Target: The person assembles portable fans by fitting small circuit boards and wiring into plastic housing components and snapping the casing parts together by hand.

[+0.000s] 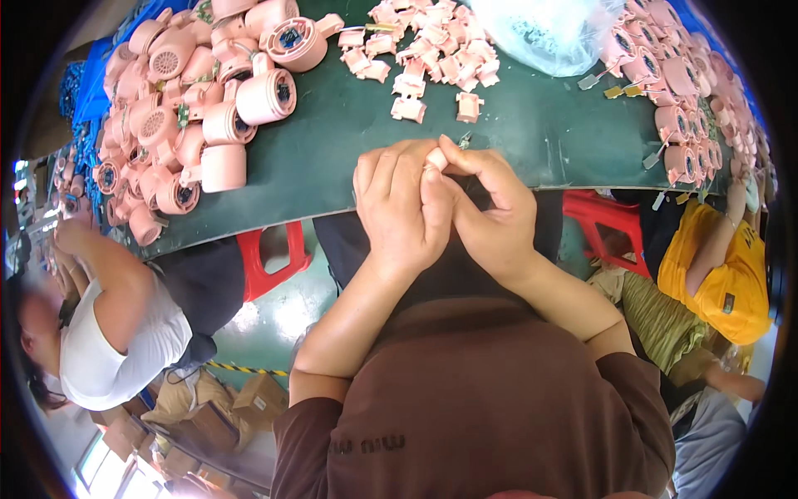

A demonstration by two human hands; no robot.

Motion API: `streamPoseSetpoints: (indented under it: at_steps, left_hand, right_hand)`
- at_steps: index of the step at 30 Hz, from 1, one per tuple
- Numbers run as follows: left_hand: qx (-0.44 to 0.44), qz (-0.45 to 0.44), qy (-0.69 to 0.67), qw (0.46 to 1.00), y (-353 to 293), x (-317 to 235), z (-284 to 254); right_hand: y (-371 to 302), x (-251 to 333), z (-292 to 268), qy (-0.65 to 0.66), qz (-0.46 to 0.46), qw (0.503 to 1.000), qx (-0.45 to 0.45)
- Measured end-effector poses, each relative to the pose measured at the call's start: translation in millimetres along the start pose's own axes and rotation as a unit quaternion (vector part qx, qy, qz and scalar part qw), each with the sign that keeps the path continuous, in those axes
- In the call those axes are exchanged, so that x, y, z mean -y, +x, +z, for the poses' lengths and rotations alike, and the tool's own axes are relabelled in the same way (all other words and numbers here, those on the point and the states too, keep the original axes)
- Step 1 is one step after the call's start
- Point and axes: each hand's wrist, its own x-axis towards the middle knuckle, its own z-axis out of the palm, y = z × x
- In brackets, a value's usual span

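Observation:
My two hands meet just over the near edge of the green table. My left hand [395, 200] is closed, its fingers curled and its thumb pressed against a small pink plastic piece [436, 159]. The thumb and index finger of my right hand [495, 204] pinch around the same piece from the other side. Most of the piece is hidden by the fingers. A small component with a metal end [465, 140] shows just beyond my right index finger; whether it is attached to the piece I cannot tell.
Pink round housings [224, 166] are heaped at the left of the green table [316, 158]. Small pink brackets [440, 50] and a clear plastic bag [544, 33] lie at the back. More housings with wires [682, 125] line the right. Co-workers sit on both sides, near red stools [278, 258].

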Motion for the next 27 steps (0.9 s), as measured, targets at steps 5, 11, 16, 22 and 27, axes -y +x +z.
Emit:
streamPoseSetpoints:
  at_steps: [5, 11, 16, 22, 27]
  left_hand:
    - [0.048, 0.043, 0.037, 0.997, 3, 5, -13]
    - [0.177, 0.090, 0.003, 0.980, 25, 0, -17]
    - [0.175, 0.073, 0.020, 0.982, 49, 0, -7]
    - [0.134, 0.071, 0.017, 0.988, 57, 22, -6]
    - [0.137, -0.023, 0.003, 0.990, 20, 17, -27]
  right_hand:
    - [14, -2, -25, 0.060, 0.048, 0.987, 0.144]
    - [111, -55, -98, -0.236, -0.070, 0.969, -0.028]
    - [157, -91, -102, -0.391, -0.048, 0.919, 0.007]
    - [163, -106, -103, -0.365, 0.004, 0.929, 0.053]
    - [134, -63, -109, -0.167, 0.010, 0.985, -0.033]
